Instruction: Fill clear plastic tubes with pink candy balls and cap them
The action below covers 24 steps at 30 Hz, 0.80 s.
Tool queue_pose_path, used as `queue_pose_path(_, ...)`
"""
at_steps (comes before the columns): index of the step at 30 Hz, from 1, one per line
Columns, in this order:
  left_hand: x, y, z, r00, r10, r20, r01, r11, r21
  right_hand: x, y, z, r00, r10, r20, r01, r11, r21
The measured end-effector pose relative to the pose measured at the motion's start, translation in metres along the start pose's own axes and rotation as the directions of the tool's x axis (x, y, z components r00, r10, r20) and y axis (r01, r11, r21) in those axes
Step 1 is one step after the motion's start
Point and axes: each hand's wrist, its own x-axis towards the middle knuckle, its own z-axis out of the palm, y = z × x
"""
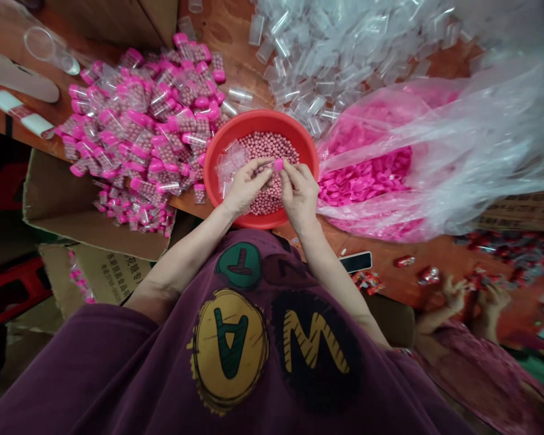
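Both of my hands meet over a red plastic basin (pixel 214 128) that holds small pink balls (pixel 269 145) and several loose transparent containers (pixel 230 162). My left hand (pixel 245 188) is closed, pinching a small transparent container (pixel 267 166) between thumb and fingers. My right hand (pixel 300 192) has its fingertips on a bright pink cap (pixel 278 164) at the end of that container. How firmly the cap sits on it is hidden by the fingers. Right of the basin, more pink caps (pixel 367 178) lie in a transparent plastic bag (pixel 453 145).
Filled, pink-capped containers (pixel 140 127) are heaped at left, some inside a cardboard box (pixel 95 208). Loose transparent containers (pixel 335 48) pile up at the back. A phone (pixel 356 261) lies right of my forearm. Another person's hands (pixel 456 294) handle red-wrapped items (pixel 485 279) farther right.
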Motion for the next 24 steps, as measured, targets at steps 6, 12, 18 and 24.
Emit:
queue_pose_path(6,-0.004,0.005,-0.009,0.997,-0.072,0.013,0.072,0.997,-0.023,-0.001,-0.006,0.0,0.999,-0.05,-0.011,0.051,0.998,0.023)
queue_pose_path(12,-0.008,0.009,-0.006,1.0,0.012,0.005,-0.013,0.998,0.057,0.0,-0.004,0.002,0.999,-0.001,-0.042,0.006,0.994,0.107)
queue_pose_path(18,-0.007,0.009,-0.004,0.999,-0.008,-0.033,0.009,1.0,0.015,0.003,-0.011,0.003,1.0,-0.025,-0.015,0.026,0.997,0.067)
queue_pose_path(24,-0.009,0.007,-0.004,0.995,0.095,0.001,-0.095,0.993,0.073,0.002,-0.012,0.0,1.0,-0.02,-0.013,0.022,0.993,0.12)
